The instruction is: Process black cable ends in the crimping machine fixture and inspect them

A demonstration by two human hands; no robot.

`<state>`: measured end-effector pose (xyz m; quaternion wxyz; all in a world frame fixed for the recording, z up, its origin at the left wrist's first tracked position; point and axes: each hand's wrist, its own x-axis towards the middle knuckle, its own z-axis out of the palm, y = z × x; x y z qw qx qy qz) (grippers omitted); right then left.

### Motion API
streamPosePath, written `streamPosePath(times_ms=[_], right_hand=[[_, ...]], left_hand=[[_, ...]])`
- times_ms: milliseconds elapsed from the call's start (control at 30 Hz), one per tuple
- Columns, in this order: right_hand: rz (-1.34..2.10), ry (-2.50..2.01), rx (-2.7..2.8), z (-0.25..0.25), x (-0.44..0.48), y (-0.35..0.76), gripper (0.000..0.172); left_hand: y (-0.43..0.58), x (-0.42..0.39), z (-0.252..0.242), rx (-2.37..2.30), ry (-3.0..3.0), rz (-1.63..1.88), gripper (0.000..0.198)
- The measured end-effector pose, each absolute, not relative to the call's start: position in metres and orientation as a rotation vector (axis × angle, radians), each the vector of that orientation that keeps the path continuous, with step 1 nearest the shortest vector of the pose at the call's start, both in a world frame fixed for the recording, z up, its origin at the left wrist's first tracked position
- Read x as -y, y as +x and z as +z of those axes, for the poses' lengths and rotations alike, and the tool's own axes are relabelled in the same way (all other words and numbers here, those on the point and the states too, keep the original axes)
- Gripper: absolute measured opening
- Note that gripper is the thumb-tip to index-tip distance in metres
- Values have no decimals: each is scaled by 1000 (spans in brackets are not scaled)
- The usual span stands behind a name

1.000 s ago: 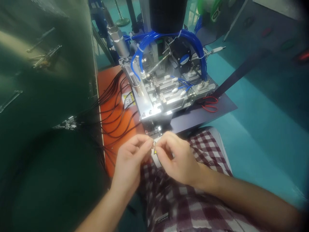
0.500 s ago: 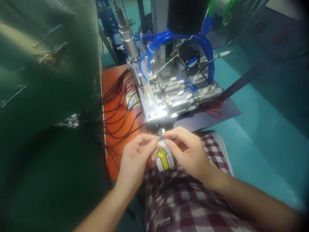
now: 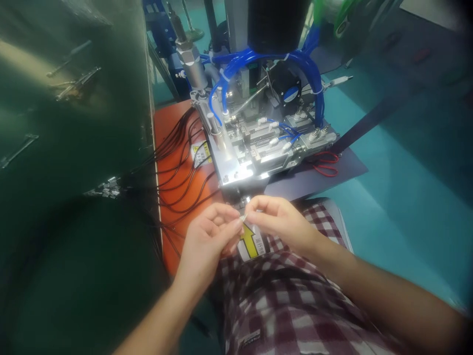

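Thumb and fingertips of my left hand (image 3: pixel 214 231) are pinched on a small, thin, pale piece (image 3: pixel 243 217), too small to name. My right hand (image 3: pixel 283 219) is closed in a pinch right beside it, its fingertips meeting the piece's other end; whether it grips the same piece I cannot make out. Both hands are above a white label with a yellow arrow (image 3: pixel 250 245), partly covered by my fingers. Just beyond the fingertips stands a small metal fitting (image 3: pixel 244 200) in front of the machine (image 3: pixel 254 148).
Black cables (image 3: pixel 185 172) run across the orange table (image 3: pixel 173 133) to bunched metal-ended connectors (image 3: pixel 111 188) on the green surface (image 3: pixel 74 276). Blue air hoses (image 3: pixel 269 56) arch over the machine. A red cord loop (image 3: pixel 327 165) lies on the grey plate at right. A checked garment (image 3: pixel 281 305) covers my lap.
My right hand's fingers have drawn together, thumb now pressed to the forefinger near the left fingertips. The left hand stays pinched. The view has shifted slightly.
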<state>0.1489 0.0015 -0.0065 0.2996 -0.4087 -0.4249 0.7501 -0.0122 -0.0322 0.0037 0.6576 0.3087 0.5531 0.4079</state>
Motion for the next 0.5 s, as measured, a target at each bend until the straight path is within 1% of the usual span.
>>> streamPosePath(times_ms=[100,167,300,400,500], right_hand=[[2043,-1011,1217,-8,-6,153,20],[1991,-934,1344,-8,-10,155,16],[1651,-702,1765,-9,-21,159,8],[1413,-506,2049,-8,-32,162,11],[1295,-465,2200,-5,-37,164,13]], left_hand=[[-15,31,3,-1190,723,912,28],[-17,30,3,-1135,742,888,28],[-24,27,3,-1087,760,754,24],[-26,27,4,-1105,792,660,18],[-24,29,4,-1159,809,709,17]])
